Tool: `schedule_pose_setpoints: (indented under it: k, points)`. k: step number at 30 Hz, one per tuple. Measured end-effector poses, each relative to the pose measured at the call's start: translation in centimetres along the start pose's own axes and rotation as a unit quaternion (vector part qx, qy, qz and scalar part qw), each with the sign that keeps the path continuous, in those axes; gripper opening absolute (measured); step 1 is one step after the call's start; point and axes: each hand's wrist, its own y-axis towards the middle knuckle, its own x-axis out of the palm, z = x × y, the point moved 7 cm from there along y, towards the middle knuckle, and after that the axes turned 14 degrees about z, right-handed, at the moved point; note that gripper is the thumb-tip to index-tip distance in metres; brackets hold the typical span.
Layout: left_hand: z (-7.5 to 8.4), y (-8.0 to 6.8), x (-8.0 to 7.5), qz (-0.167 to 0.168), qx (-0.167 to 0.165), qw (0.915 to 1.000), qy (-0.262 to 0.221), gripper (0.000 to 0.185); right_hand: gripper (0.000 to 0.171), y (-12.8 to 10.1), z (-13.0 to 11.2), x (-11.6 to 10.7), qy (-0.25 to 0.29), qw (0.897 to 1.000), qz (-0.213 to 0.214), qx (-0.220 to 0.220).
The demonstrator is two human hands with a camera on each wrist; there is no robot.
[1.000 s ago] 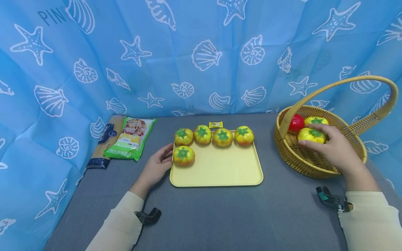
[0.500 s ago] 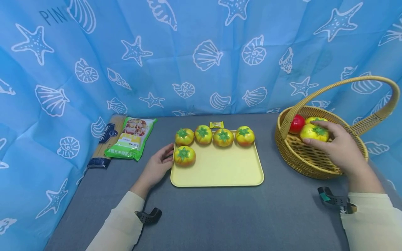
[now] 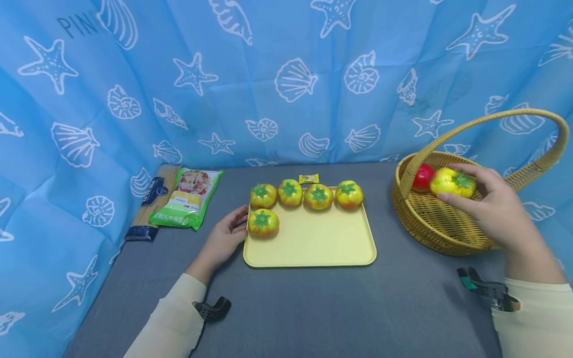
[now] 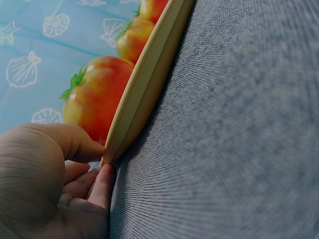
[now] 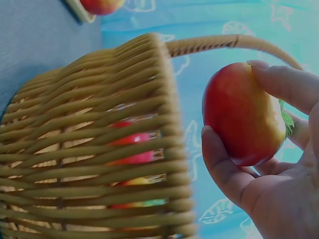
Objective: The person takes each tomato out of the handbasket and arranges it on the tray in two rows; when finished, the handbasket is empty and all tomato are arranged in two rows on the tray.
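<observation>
My right hand grips a yellow-red toy-like tomato with a green leafy top, held over the wicker basket. In the right wrist view, thumb and fingers curl round this tomato, which hangs above the basket rim. A red fruit lies inside the basket. My left hand is at the left edge of the yellow tray; up close, its thumb and a finger pinch the tray rim. Several similar tomatoes sit along the tray's back and left.
At the left lie a green-edged food bag and a packet of what looks like dry noodles. A small yellow wrapped packet lies behind the tray. The basket's tall handle arches up at the right. A blue curtain hangs behind the table.
My right hand has taken a tomato from inside the basket and lifted it, moving slightly right and tilting it. The left hand stays at the tray edge.
</observation>
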Motion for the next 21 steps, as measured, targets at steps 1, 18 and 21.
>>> schedule_pose_setpoints:
  k: [1,18,21]
  points:
    - [0.0,0.0,0.0,0.000,-0.001,1.0000,0.000,0.072,0.070,-0.1,-0.3,-0.2,0.005,1.000,0.005,-0.004]
    - [-0.3,0.1,0.0,-0.001,0.003,0.9999,-0.012,0.072,0.068,-1.7,-5.2,-1.6,0.064,0.996,0.042,-0.055]
    - [-0.3,0.1,0.1,-0.001,0.003,0.9999,-0.014,0.072,0.066,-2.0,-6.1,-1.4,0.076,0.994,0.042,-0.063]
